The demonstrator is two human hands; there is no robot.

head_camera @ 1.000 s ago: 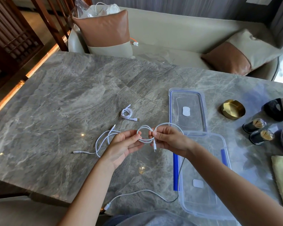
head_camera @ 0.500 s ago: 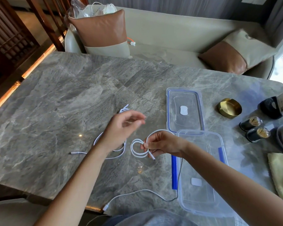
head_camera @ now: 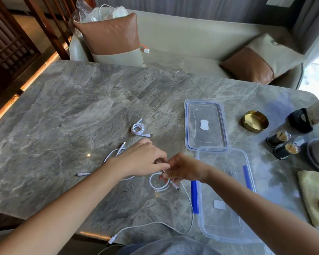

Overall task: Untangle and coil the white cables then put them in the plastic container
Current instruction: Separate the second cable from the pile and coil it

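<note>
**Coil pinched beside the open box**

Nearest, the clear plastic container lies long axis running away from the viewer. Just left, the right hand pinches a round white cable coil, plug pointing right; the left hand closes fingertips there. Beyond, a small coiled cable rests on veined marble table.

The left hand covers part of the loose cable and the spot where its fingertips meet the right hand, so the grip on the coil cannot be told. The cloth runs off the right edge. Plug types are too small to read.
</note>
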